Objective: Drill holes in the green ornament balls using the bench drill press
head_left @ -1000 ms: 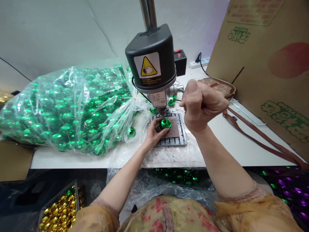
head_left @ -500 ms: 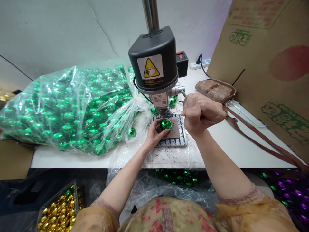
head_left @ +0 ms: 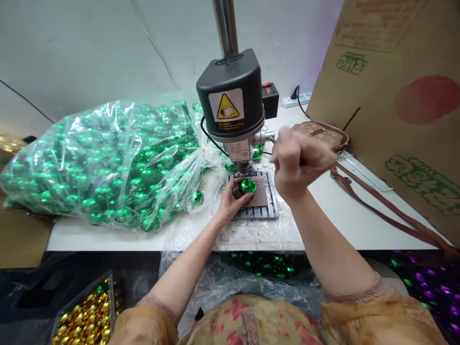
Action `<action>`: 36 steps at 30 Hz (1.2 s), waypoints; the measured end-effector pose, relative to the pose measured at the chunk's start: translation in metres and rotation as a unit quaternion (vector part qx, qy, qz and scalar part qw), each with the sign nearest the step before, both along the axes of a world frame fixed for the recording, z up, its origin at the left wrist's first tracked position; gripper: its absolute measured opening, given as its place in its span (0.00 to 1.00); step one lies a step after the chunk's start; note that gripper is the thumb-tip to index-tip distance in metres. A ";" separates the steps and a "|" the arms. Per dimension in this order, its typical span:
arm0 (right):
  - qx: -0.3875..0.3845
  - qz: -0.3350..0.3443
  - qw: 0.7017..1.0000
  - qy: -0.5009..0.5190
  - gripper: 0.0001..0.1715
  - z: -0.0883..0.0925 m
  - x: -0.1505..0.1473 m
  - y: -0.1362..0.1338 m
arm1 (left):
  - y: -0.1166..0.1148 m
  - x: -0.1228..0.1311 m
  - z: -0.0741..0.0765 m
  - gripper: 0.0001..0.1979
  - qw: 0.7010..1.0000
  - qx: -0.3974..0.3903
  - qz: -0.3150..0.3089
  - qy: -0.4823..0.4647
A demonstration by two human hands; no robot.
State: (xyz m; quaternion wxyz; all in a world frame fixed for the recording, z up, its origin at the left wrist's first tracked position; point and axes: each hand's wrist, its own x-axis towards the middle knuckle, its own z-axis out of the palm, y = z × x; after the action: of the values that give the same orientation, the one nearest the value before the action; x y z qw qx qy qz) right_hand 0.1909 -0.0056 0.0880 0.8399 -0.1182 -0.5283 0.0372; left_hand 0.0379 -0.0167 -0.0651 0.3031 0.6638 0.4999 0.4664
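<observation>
A black bench drill press [head_left: 230, 91] stands over a slotted metal base [head_left: 272, 201] with a pinkish-brown pad [head_left: 261, 197] on it. My left hand [head_left: 232, 197] pinches a shiny green faceted ball [head_left: 247, 187] between thumb and fingers. It keeps the ball on the pad, directly beneath the chuck [head_left: 244, 167]. Whether the bit is touching the ball is hard to make out. To the right of the machine, my right hand [head_left: 300, 163] is closed around the feed lever [head_left: 271, 139], whose grip is hidden inside the fist.
A clear bag of green balls [head_left: 104, 167] fills the left side, with a loose green ball [head_left: 197, 197] beside it. A brown handbag [head_left: 321, 134] and large carton [head_left: 398, 96] stand right. Gold balls [head_left: 84, 314] sit in a bin below. Dark shavings dot the base.
My right hand has tilted slightly upward at the knuckles and is a little blurred. The left hand and ball stay under the chuck. The whole view has shifted slightly.
</observation>
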 end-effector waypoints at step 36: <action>-0.091 0.025 0.996 0.004 0.25 0.040 0.001 0.010 | 0.097 -0.043 0.005 0.15 0.988 0.061 0.063 0.125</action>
State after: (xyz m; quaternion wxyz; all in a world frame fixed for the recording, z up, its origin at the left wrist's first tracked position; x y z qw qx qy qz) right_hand 0.1915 0.0043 0.1284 0.8268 -0.1804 -0.5220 0.1069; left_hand -0.0052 0.0806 -0.0605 0.1677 0.7014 0.5452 0.4275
